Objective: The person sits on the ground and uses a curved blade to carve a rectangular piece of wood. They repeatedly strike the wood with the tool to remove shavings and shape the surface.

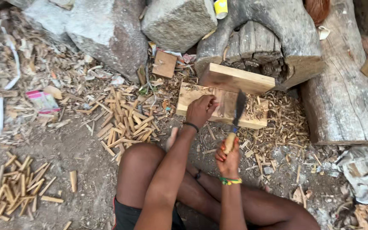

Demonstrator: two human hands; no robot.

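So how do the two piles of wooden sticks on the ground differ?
The stick pile by the chopping block lies beside the left hand, while the corner pile sits far off at the frame's lower left. The near pile is a dense, crisscrossed heap; the corner pile looks flatter and more spread out, with strays around it. Both hold short, pale split sticks on bare dirt.

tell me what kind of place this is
Likely an outdoor woodworking spot on bare ground: the right hand holds a knife over a wood block, with cut sticks and logs around.
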